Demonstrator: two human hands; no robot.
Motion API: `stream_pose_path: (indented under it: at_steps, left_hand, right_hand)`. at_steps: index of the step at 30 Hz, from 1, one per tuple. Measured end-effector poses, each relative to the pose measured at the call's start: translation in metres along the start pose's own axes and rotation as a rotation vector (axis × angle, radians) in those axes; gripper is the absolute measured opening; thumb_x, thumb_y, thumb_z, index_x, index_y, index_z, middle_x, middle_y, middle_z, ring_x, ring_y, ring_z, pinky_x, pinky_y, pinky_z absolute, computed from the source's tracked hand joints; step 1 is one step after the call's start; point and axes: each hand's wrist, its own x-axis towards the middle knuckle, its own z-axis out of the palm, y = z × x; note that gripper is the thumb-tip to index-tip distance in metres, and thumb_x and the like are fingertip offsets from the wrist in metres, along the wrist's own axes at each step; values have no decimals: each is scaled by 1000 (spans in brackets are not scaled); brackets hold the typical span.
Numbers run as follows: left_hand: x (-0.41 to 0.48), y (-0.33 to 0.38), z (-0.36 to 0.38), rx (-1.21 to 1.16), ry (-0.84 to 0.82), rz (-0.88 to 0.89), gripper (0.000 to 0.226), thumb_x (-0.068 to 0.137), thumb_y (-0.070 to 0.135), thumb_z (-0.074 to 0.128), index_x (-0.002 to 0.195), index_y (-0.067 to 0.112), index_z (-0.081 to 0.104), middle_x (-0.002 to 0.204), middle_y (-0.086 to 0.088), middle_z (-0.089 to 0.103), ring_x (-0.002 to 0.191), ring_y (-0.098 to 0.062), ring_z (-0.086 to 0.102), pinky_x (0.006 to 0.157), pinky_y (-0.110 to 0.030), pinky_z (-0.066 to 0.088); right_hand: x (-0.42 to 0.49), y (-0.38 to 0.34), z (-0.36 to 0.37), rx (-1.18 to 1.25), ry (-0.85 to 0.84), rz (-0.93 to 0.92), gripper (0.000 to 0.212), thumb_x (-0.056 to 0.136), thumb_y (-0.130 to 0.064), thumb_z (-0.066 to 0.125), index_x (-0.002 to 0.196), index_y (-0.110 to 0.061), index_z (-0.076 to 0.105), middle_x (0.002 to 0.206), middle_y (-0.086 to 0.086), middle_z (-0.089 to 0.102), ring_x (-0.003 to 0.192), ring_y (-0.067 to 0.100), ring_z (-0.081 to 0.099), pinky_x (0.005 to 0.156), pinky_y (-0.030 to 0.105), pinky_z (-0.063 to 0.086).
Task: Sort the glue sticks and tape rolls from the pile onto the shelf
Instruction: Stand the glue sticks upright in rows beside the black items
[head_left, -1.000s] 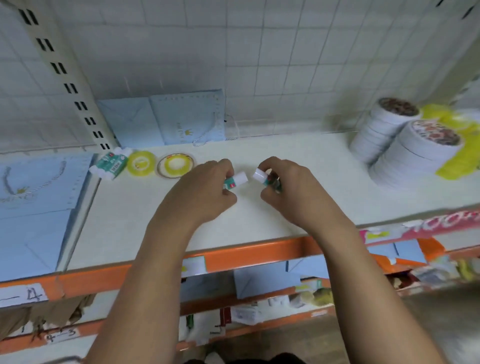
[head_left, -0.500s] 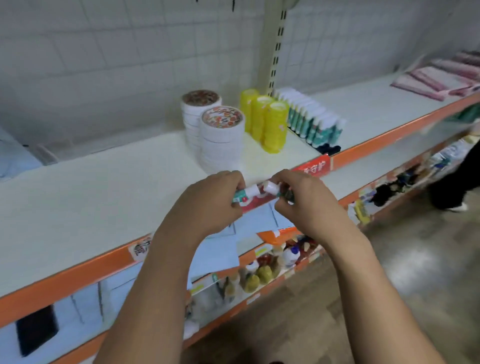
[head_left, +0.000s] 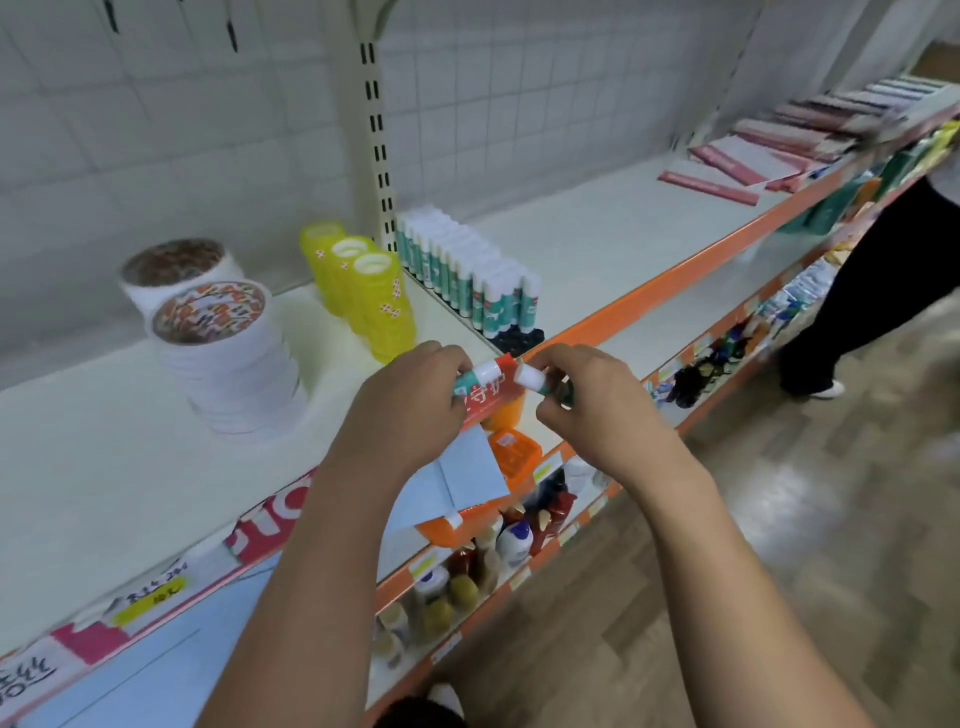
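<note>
My left hand (head_left: 410, 405) grips a teal glue stick with a white cap (head_left: 480, 376), cap pointing right. My right hand (head_left: 592, 405) grips a second glue stick (head_left: 535, 376), white cap pointing left; most of its body is hidden in my fist. Both sticks hover over the front edge of the white shelf (head_left: 130, 467), caps almost touching. Behind them on the shelf stands a neat row of glue sticks (head_left: 467, 270). Left of that row are stacked yellow tape rolls (head_left: 374, 291) and two stacks of white tape rolls (head_left: 223, 353).
The shelf has an orange front rail (head_left: 649, 301) with paper labels. Lower shelves hold bottles (head_left: 467, 566) and an orange box (head_left: 514, 457). Pink and dark packets (head_left: 753, 156) lie at the far right. A person in dark trousers (head_left: 883, 291) stands on the wooden floor to the right.
My view has swung right along the shelf, from the pile area to the stacked tape rolls and the glue stick row. Both hands kept their glue sticks and came closer to the row.
</note>
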Motion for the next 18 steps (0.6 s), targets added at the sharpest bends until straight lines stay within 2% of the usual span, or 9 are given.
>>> stream_pose_path:
  at_steps: [3, 7, 10, 15, 18]
  left_hand:
    - [27, -2, 7, -26, 1, 14, 29, 90, 21, 57, 119, 23, 58, 112, 0, 58, 102, -19, 55, 71, -31, 44]
    - [60, -5, 12, -20, -33, 25, 30, 90, 18, 58, 119, 25, 60, 112, 0, 59, 102, -21, 57, 75, -37, 49]
    - [76, -6, 19, -14, -59, 30, 28, 90, 16, 59, 117, 24, 62, 112, 0, 61, 101, -22, 58, 75, -36, 49]
    - [85, -7, 27, 1, -149, -30, 32, 90, 15, 58, 121, 24, 62, 117, -3, 63, 105, -23, 59, 82, -40, 51]
    - [90, -6, 28, -34, -180, -84, 31, 89, 13, 60, 119, 24, 64, 115, -5, 63, 106, -25, 59, 85, -41, 50]
  right_hand:
    - [22, 10, 3, -13, -1, 11, 29, 86, -18, 60, 115, -20, 62, 94, 4, 60, 83, 22, 53, 71, 40, 48]
    - [46, 22, 6, -16, -3, 3, 25, 91, -21, 61, 116, -22, 62, 93, 3, 60, 82, 19, 53, 72, 38, 48]
    - [61, 30, 8, -25, -17, 15, 29, 91, -17, 59, 120, -21, 61, 97, 5, 61, 86, 21, 54, 74, 40, 48]
    - [81, 39, 9, -2, -64, -16, 34, 88, -12, 57, 121, -21, 60, 103, 5, 61, 95, 25, 54, 79, 42, 48]
    - [94, 46, 10, 17, -97, -77, 33, 89, -13, 58, 121, -22, 61, 105, 5, 62, 96, 23, 56, 78, 38, 47]
